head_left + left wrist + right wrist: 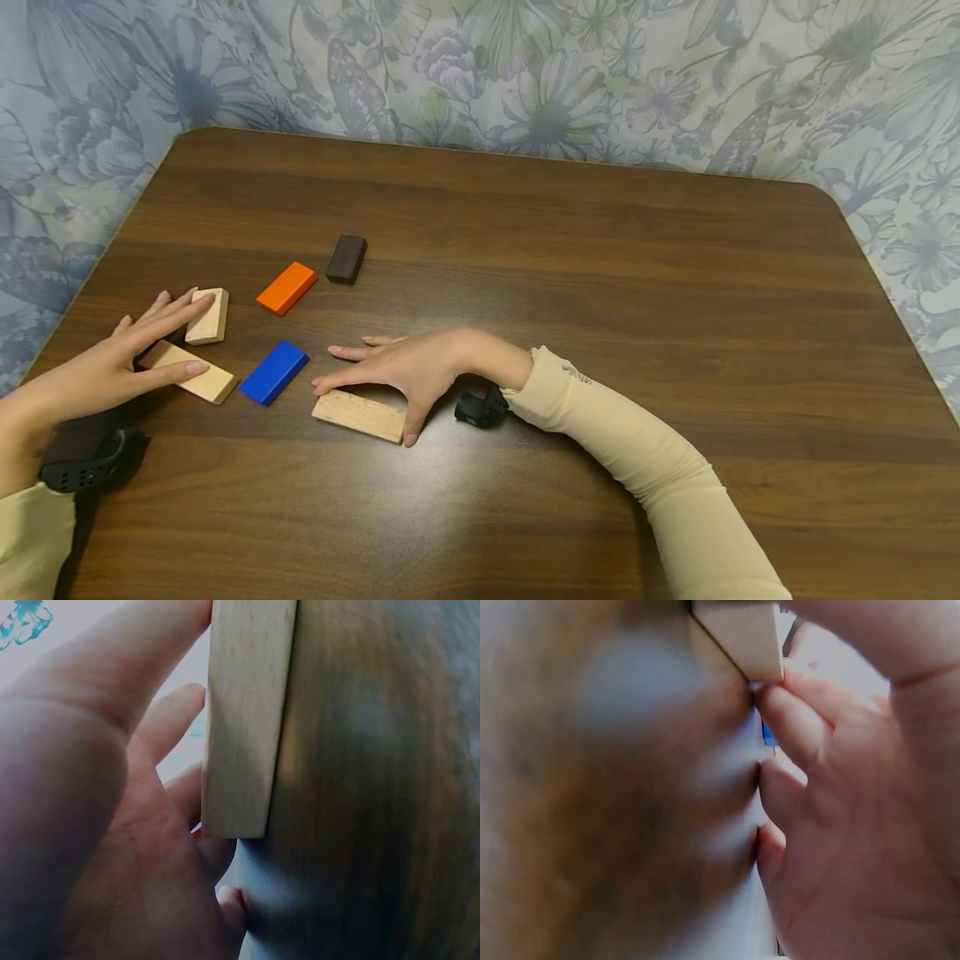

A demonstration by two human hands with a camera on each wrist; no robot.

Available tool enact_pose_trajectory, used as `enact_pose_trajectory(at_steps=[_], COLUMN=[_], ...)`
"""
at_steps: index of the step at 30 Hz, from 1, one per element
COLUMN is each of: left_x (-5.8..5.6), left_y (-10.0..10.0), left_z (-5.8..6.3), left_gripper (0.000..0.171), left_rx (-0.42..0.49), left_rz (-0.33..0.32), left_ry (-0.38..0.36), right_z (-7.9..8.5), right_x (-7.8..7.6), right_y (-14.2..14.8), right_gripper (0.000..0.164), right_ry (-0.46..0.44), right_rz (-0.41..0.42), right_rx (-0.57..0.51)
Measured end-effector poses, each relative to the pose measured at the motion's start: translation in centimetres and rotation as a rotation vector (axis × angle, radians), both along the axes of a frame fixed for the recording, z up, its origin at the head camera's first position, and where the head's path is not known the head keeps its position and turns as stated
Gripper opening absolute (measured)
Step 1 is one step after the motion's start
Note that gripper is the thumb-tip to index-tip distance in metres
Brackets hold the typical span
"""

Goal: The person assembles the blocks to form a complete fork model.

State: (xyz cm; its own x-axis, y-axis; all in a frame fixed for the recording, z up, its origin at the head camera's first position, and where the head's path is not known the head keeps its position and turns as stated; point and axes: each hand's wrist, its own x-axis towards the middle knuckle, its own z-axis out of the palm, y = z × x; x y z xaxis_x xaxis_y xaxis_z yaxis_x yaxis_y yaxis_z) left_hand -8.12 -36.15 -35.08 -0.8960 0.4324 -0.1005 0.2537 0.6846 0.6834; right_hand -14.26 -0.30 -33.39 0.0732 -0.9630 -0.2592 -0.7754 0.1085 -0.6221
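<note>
In the head view my left hand (123, 367) is spread over two plain wooden blocks at the left. Its thumb lies along the long wooden block (213, 383), and its index fingertip touches the upper wooden block (213, 325). Near the middle, my right hand (408, 367) spans a third wooden block (360, 415), gripping it lengthwise with the thumb at its right end and the index finger at its left end. That block lies flat on the table. A blue block (274, 372) rests between the two hands.
Behind the blue block are an orange block (287, 288) and a black block (347, 259). All lie on a brown wooden table (600, 258), whose far edge borders a flower-patterned wall (547, 83). Each wrist wears a black camera, such as the right wrist camera (482, 407).
</note>
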Motion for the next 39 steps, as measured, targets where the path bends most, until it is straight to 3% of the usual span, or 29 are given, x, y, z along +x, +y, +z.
enact_pose_trajectory(at_steps=[6, 15, 20, 39], left_x=[0.0, 0.0, -0.1, -0.2], left_y=[0.0, 0.0, -0.1, 0.0], left_z=[0.0, -0.1, -0.2, -0.4], left_gripper=[0.088, 0.087, 0.087, 0.087], left_rx=[-0.003, -0.011, -0.016, -0.014], left_rz=[0.006, 0.015, 0.02, 0.014], left_ry=[-0.006, -0.007, -0.009, 0.005], right_z=[-0.2, 0.0, 0.1, -0.2], right_x=[0.4, 0.8, 0.8, 2.4], right_y=[0.7, 4.5, 7.3, 15.3], right_gripper=[0.106, 0.107, 0.107, 0.11], right_ry=[0.013, 0.075, 0.108, 0.188], right_rz=[-0.09, -0.393, -0.52, -0.942], right_rx=[-0.024, -0.104, -0.144, -0.14])
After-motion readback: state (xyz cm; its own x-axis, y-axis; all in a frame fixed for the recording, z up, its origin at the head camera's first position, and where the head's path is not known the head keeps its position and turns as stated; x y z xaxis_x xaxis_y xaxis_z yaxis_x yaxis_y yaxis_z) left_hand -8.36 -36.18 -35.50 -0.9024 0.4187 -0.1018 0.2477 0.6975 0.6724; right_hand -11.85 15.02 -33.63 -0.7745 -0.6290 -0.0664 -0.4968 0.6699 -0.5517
